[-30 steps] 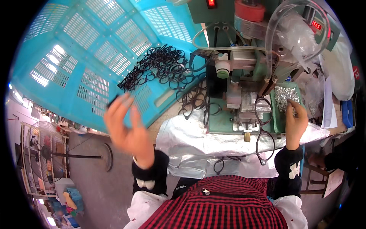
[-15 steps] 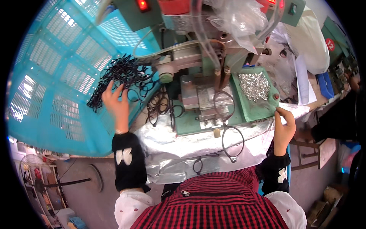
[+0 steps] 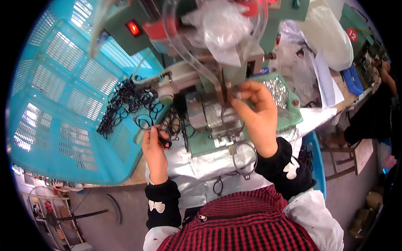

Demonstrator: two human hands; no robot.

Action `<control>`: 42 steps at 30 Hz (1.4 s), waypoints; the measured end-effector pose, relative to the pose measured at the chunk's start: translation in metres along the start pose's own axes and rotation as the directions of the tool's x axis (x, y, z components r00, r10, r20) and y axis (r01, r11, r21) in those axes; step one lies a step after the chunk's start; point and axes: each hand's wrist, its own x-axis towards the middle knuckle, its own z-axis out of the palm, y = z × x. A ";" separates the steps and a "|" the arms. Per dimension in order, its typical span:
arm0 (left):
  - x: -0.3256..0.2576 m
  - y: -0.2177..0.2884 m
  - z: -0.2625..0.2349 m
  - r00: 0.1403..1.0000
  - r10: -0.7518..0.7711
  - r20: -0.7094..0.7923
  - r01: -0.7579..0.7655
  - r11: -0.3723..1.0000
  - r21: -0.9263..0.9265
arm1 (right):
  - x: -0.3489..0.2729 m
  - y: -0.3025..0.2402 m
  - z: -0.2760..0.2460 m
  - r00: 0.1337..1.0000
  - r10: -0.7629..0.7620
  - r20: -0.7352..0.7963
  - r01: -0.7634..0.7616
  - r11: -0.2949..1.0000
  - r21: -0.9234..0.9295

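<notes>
My left hand (image 3: 155,151) is closed on a black eyeglass frame (image 3: 144,122), beside the blue crate. My right hand (image 3: 257,115) is at the green bench machine (image 3: 232,75), thumb and fingers bent together close to its upright metal rod. What those fingertips hold, if anything, is hidden. Just below them, a dark round-rimmed eyeglass frame (image 3: 244,160) sits at the machine's metal fixture (image 3: 212,113), one rim hanging over the front edge. Behind my right hand, a green tray (image 3: 295,113) holds many small silvery metal pieces (image 3: 276,89).
Tangled black eyeglass frames (image 3: 125,102) lie in the large blue crate (image 3: 63,121) at left. More frames (image 3: 171,124) lie between crate and machine. Silvery sheeting (image 3: 180,161) covers the bench front. A fan (image 3: 44,209) stands lower left. Another person's dark sleeve (image 3: 370,117) shows at right.
My left hand has come away from the pile toward me, now with an eyeglass frame. My right hand has moved left from the tray's edge to the machine. The view has shifted.
</notes>
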 end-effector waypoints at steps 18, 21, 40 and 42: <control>-0.090 0.120 0.078 0.650 -0.026 0.760 0.098 0.994 -0.050 | -0.005 -0.011 -0.054 0.983 -0.118 0.138 0.159 0.927 -0.341; -0.087 0.093 0.087 0.460 -0.403 0.791 0.523 0.843 0.125 | -0.003 0.017 -0.090 0.992 0.024 0.122 0.069 0.711 -0.699; -0.088 0.044 0.074 0.397 -0.397 0.827 0.512 0.844 0.159 | -0.007 0.038 -0.118 0.965 -0.169 0.200 0.248 0.350 -0.903; -0.088 0.046 0.051 0.343 -0.377 0.860 0.333 0.905 0.263 | -0.010 0.040 -0.117 0.954 -0.199 0.224 0.282 0.338 -0.898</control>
